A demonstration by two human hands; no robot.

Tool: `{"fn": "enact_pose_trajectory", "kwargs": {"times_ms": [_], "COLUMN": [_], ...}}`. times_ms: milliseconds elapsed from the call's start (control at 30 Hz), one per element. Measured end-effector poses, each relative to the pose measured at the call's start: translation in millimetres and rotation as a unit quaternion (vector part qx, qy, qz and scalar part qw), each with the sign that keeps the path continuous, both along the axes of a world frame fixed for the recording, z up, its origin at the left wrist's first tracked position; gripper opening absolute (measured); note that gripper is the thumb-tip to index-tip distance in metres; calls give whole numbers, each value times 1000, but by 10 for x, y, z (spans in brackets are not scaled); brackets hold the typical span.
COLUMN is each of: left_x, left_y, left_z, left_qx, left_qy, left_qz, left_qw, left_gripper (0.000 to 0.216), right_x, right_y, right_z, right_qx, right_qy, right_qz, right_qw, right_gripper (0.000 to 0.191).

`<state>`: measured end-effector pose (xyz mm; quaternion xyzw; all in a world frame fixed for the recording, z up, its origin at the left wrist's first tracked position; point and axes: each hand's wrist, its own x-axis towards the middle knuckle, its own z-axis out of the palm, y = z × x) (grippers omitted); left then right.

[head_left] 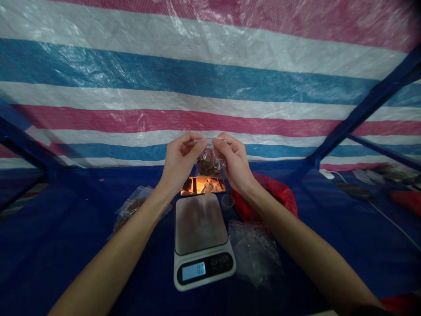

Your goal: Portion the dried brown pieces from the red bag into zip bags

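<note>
Head view: both arms reach forward over a desk [49, 245] covered in dark blue cloth. The left hand [179, 160] and the right hand [234, 163] are raised together above the far end of a kitchen scale [201, 239], and between them they hold a small clear plastic bag [210, 161]. Each hand's grip is narrow, thumb and fingertips pinched on the top edge of the bag, the left on its left corner and the right on its right corner. The bag hangs in the air below the fingers, with a clump of brown, dried-looking matter in its lower half; what exactly it is cannot be told.

The scale sits on the desk straight in front of the person, its steel plate bare, its small lit display [194, 271] at the near edge. Just behind the scale lies a phone [203, 185] with a glowing orange screen. Left of the scale rests a pile of filled clear bags [133, 208], partly hidden by the left forearm. Right of the scale lies a stack of empty clear bags [255, 248], and behind them a red plastic bag [276, 195], bunched up. A small clear cup [227, 201] stands between the scale and the red bag. A tarpaulin [210, 79] striped in red, white and blue hangs behind the desk.
</note>
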<state>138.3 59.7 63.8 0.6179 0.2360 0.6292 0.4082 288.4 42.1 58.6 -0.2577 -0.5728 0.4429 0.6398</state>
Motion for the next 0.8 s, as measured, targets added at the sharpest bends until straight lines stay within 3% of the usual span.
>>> {"fn": "enact_pose_trajectory", "kwargs": {"times_ms": [233, 433, 800], "left_x": [45, 74, -45], "left_y": [-21, -57, -61], "left_z": [-19, -11, 62], "left_qx": [-20, -15, 1], "left_qy": [-22, -41, 41], "left_qz": [20, -1, 16], "left_qw": [999, 999, 999], "left_gripper": [22, 19, 20], "right_x": [24, 30, 113], "right_y": [9, -8, -2], "right_z": [-4, 21, 133], "right_qx": [4, 20, 36], "right_qy": [-51, -38, -105], "right_qz": [-35, -19, 6], "right_qw": [998, 999, 994], "right_gripper": [31, 27, 41]}}
